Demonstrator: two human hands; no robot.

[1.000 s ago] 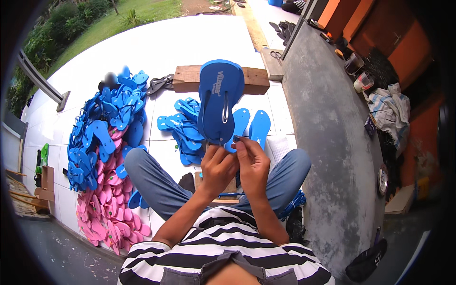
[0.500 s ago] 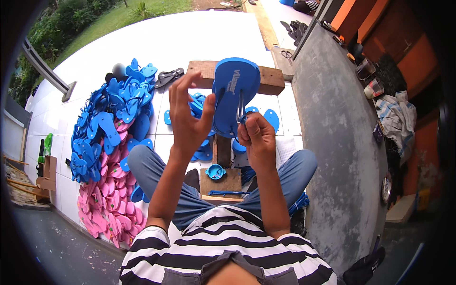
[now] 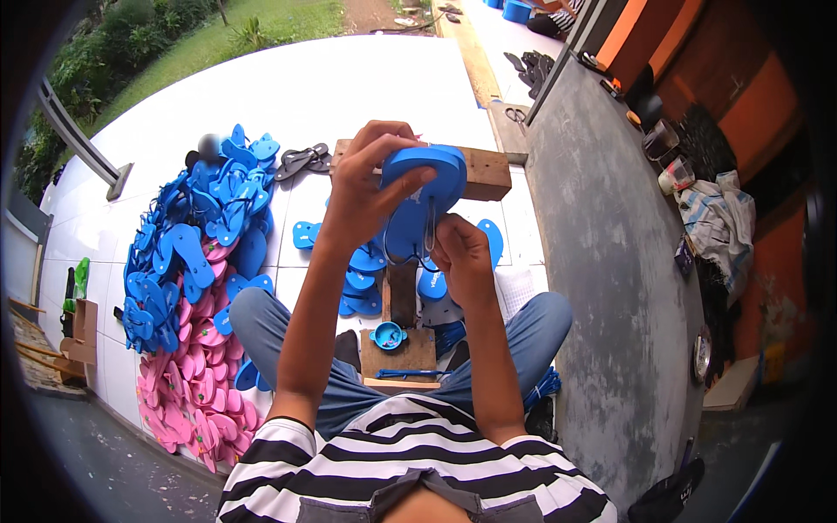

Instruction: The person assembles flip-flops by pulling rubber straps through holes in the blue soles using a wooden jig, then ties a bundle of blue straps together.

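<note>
My left hand (image 3: 370, 187) grips the top edge of a blue flip-flop sole (image 3: 425, 196), held up in front of me with its top tilted away. My right hand (image 3: 462, 254) pinches a thin strap or wire loop (image 3: 429, 228) at the sole's lower part. Below the hands, between my knees, stands a small wooden block stand (image 3: 401, 336) with a little blue cup-like piece (image 3: 388, 335) on it.
A large pile of blue flip-flops (image 3: 187, 253) and pink ones (image 3: 192, 397) lies on the white tiles to my left. More blue soles (image 3: 362, 270) lie ahead, with a wooden block (image 3: 484, 174) and black straps (image 3: 301, 161) beyond. A grey concrete strip (image 3: 610, 261) runs along the right.
I have raised the blue sole and tipped it further over; my left hand moved from its side to grip its top edge. My right hand stays at the strap.
</note>
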